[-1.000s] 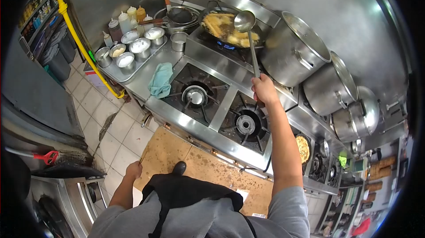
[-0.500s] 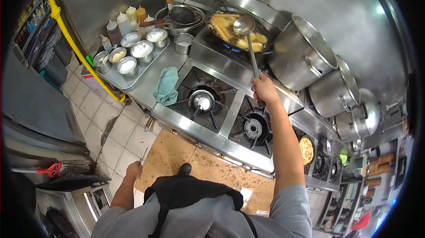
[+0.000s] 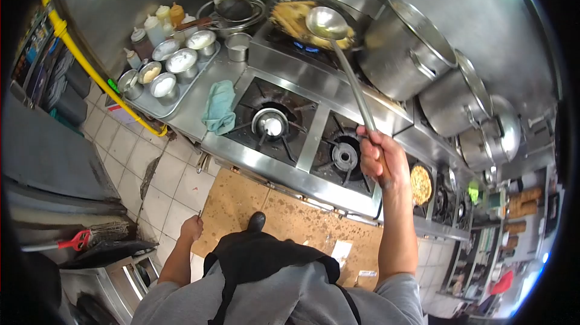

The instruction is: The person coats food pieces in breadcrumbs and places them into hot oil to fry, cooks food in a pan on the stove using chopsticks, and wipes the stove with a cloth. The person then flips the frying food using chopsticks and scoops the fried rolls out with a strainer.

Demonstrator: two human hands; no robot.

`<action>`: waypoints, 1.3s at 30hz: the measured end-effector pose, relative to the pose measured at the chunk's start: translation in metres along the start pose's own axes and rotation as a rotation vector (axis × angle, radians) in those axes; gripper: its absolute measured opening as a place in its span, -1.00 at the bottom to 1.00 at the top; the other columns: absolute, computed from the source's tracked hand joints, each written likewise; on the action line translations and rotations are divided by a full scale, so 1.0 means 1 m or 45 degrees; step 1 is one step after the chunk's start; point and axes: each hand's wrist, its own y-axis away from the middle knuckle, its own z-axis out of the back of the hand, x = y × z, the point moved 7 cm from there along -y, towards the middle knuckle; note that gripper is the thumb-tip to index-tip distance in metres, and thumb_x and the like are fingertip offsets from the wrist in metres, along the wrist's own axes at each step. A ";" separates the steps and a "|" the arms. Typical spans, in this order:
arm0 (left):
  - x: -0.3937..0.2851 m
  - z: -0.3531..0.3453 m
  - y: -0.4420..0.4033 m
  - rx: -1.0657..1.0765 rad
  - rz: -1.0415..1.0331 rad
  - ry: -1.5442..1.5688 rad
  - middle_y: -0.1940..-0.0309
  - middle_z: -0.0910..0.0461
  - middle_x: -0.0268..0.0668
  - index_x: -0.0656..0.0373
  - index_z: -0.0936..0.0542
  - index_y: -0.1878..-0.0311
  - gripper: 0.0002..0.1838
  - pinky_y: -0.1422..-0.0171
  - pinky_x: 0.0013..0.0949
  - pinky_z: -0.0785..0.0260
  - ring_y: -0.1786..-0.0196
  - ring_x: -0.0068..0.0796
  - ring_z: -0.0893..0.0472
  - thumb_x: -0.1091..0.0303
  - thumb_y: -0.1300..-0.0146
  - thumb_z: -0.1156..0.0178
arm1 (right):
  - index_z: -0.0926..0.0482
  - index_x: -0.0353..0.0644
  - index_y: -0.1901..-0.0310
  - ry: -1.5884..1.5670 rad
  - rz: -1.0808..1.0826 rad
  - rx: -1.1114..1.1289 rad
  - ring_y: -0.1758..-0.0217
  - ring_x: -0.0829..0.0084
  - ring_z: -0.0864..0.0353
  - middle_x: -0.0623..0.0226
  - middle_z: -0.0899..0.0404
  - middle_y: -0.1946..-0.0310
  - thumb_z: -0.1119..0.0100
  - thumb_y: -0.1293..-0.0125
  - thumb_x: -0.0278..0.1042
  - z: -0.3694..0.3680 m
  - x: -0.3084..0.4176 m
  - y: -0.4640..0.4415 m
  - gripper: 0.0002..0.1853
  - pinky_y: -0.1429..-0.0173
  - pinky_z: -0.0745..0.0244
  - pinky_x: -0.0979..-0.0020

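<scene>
While the right hand point(image 3: 385, 159) clamps the ladle point(image 3: 352, 77), its long handle point(image 3: 363, 106) slants away forward-left, the bowl point(image 3: 327, 23) over the frying pan point(image 3: 356, 18); the left hand point(image 3: 192, 227), farther off, pinches something thin point(image 3: 199, 213).

The right hand point(image 3: 393, 159) is wrapped around the near end of the steel ladle point(image 3: 351, 83), palm side turned upward, fingers curled over from the left. Its wrist point(image 3: 396, 189) sits just behind the ladle's end, the bare right forearm point(image 3: 397, 228) reaching forward. Left of the ladle and well apart, the left hand point(image 3: 191, 228) hangs low, fingers folded in, left forearm point(image 3: 177, 261) slanting forward.
</scene>
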 end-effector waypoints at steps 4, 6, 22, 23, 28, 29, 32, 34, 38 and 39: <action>-0.022 -0.015 0.017 0.121 -0.021 -0.055 0.39 -0.71 -0.02 0.27 -0.62 0.14 -0.64 0.09 -0.07 -0.53 0.25 -0.04 -0.73 0.18 -0.40 0.04 | -0.47 -0.32 -0.10 -0.199 -0.027 0.006 0.81 0.59 -0.18 0.43 -0.34 0.59 -0.03 -0.48 -0.30 0.028 -0.031 0.082 -0.70 0.72 -0.09 0.51; -0.015 -0.032 0.004 0.079 -0.137 -0.031 0.40 -0.72 -0.02 0.29 -0.61 0.17 -0.62 0.09 -0.06 -0.53 0.28 -0.03 -0.73 0.17 -0.41 0.06 | -0.46 -0.33 -0.10 -0.228 0.017 -0.059 0.81 0.60 -0.15 0.42 -0.33 0.60 -0.05 -0.48 -0.29 0.045 -0.044 0.126 -0.69 0.72 -0.06 0.52; -0.118 -0.130 0.042 0.252 -0.431 -0.232 0.38 -0.71 -0.03 0.29 -0.60 0.11 -0.61 0.07 -0.10 -0.53 0.24 -0.05 -0.73 0.14 -0.43 0.05 | -0.49 -0.24 -0.02 0.265 0.232 -1.032 0.73 0.57 -0.29 0.44 -0.38 0.58 -0.07 -0.50 -0.28 0.276 -0.060 0.352 -0.77 0.65 -0.17 0.52; -0.121 -0.133 0.046 0.254 -0.435 -0.237 0.38 -0.71 -0.03 0.29 -0.60 0.11 -0.61 0.07 -0.10 -0.53 0.24 -0.05 -0.73 0.14 -0.43 0.05 | -0.50 -0.24 -0.01 0.333 0.233 -1.095 0.73 0.57 -0.30 0.44 -0.39 0.58 -0.08 -0.50 -0.27 0.290 -0.060 0.355 -0.78 0.64 -0.18 0.52; -0.106 -0.141 0.053 0.259 -0.360 -0.244 0.37 -0.72 -0.04 0.27 -0.60 0.11 -0.63 0.05 -0.10 -0.53 0.24 -0.05 -0.73 0.15 -0.42 0.06 | -0.51 -0.23 0.05 0.441 0.214 -1.229 0.72 0.57 -0.34 0.45 -0.42 0.58 -0.06 -0.48 -0.29 0.330 -0.056 0.366 -0.80 0.64 -0.21 0.51; -0.102 -0.140 0.053 0.255 -0.357 -0.248 0.37 -0.72 -0.04 0.27 -0.60 0.11 -0.63 0.05 -0.10 -0.53 0.24 -0.05 -0.73 0.15 -0.42 0.06 | -0.51 -0.22 0.06 0.470 0.209 -1.256 0.72 0.57 -0.35 0.45 -0.43 0.58 -0.05 -0.47 -0.30 0.334 -0.055 0.367 -0.82 0.64 -0.22 0.51; -0.077 -0.137 0.048 0.237 -0.299 -0.246 0.36 -0.72 -0.04 0.27 -0.60 0.11 -0.63 0.05 -0.12 -0.53 0.24 -0.06 -0.73 0.16 -0.41 0.06 | -0.50 -0.21 0.08 0.507 0.220 -1.272 0.73 0.59 -0.35 0.47 -0.42 0.58 -0.05 -0.47 -0.30 0.341 -0.054 0.366 -0.83 0.65 -0.22 0.52; -0.072 -0.132 0.051 0.227 -0.344 -0.227 0.37 -0.72 -0.06 0.27 -0.61 0.11 -0.61 0.06 -0.13 -0.53 0.25 -0.09 -0.73 0.15 -0.42 0.07 | -0.50 -0.21 0.08 0.526 0.231 -1.279 0.73 0.59 -0.35 0.47 -0.42 0.58 -0.05 -0.47 -0.29 0.342 -0.051 0.365 -0.82 0.66 -0.21 0.52; -0.071 -0.124 0.069 0.200 -0.289 -0.229 0.38 -0.72 -0.08 0.27 -0.62 0.11 -0.60 0.07 -0.15 -0.53 0.28 -0.11 -0.72 0.14 -0.44 0.09 | -0.50 -0.21 0.08 0.490 0.261 -1.262 0.73 0.60 -0.34 0.48 -0.42 0.59 -0.05 -0.46 -0.29 0.336 -0.047 0.363 -0.83 0.67 -0.20 0.53; -0.068 -0.125 0.070 0.203 -0.295 -0.223 0.39 -0.71 -0.09 0.27 -0.61 0.12 -0.60 0.09 -0.16 -0.53 0.30 -0.12 -0.72 0.13 -0.44 0.10 | -0.50 -0.21 0.08 0.477 0.272 -1.248 0.73 0.60 -0.34 0.48 -0.42 0.59 -0.06 -0.46 -0.30 0.334 -0.047 0.362 -0.83 0.66 -0.20 0.53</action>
